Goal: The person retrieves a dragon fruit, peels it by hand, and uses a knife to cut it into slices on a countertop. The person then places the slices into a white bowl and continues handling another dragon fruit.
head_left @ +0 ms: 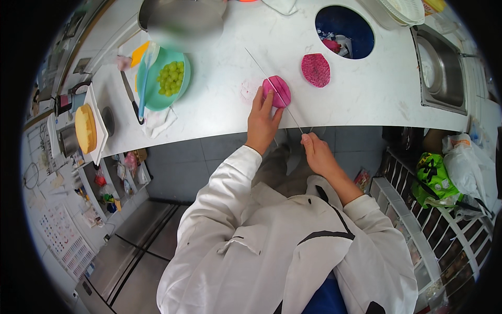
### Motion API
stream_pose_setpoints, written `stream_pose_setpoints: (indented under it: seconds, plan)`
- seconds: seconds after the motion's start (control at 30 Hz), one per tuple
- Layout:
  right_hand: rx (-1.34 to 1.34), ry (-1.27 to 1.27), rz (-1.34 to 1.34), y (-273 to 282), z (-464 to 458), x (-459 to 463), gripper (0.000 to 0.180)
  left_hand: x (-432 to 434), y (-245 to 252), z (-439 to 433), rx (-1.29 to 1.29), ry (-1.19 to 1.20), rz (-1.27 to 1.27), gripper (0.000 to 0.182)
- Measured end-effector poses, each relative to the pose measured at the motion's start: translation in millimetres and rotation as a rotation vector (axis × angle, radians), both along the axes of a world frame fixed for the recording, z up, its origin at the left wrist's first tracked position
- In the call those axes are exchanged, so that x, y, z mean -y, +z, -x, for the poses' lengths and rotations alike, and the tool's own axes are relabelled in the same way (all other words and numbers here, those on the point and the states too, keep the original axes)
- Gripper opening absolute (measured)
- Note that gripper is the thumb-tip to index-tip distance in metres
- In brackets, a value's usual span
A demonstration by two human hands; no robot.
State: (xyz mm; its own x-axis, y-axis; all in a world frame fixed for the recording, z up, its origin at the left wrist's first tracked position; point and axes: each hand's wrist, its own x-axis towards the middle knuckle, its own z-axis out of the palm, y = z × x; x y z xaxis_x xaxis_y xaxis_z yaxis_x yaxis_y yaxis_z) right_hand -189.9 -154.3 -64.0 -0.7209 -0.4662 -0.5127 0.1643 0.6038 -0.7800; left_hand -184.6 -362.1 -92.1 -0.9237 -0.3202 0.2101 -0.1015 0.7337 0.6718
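Note:
A piece of pink dragon fruit (284, 89) lies on the white countertop in front of me. My left hand (262, 125) holds it from the near left side, fingertips resting on its top. In my right hand (317, 152) is the handle of a long thin-bladed knife (255, 62), mostly hidden by the fingers. The blade lies slantwise across the fruit, its tip pointing far left. Cut lines show on the fruit. To the right, a dragon fruit half (316, 70) rests with its speckled red cut face up.
Left stand a turquoise bowl (188, 80) of green grapes (171, 78) with a blue-handled spatula (144, 92), a second knife (127, 87), a cloth (160, 121) and a yellow cake (85, 128) on a white board. A round waste opening (345, 23) and a steel sink (451, 74) are right.

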Motion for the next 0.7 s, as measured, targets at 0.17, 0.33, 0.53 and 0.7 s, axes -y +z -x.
stream_pose_setpoints:
  seconds: [0.17, 0.33, 0.53, 0.7]
  plan:
    - [0.026, 0.009, 0.01, 0.9, 1.7, 3.8, 0.048, 1.4, 0.0, -2.7, -0.013, -0.004, -0.026, 0.053]
    - [-0.079, 0.016, 0.014, -9.6, 0.3, 7.8, 0.045, 2.0, -3.8, -2.0, -0.053, 0.0, -0.007, 0.053]
    - [0.041, 0.027, 0.032, 3.6, 2.1, 4.8, 0.049, 3.8, -6.0, -5.9, -0.043, 0.009, -0.01, 0.054]
    - [-0.026, 0.032, 0.041, -3.3, -0.6, 7.4, 0.046, 5.0, -8.7, -6.6, -0.042, 0.019, -0.062, 0.052]
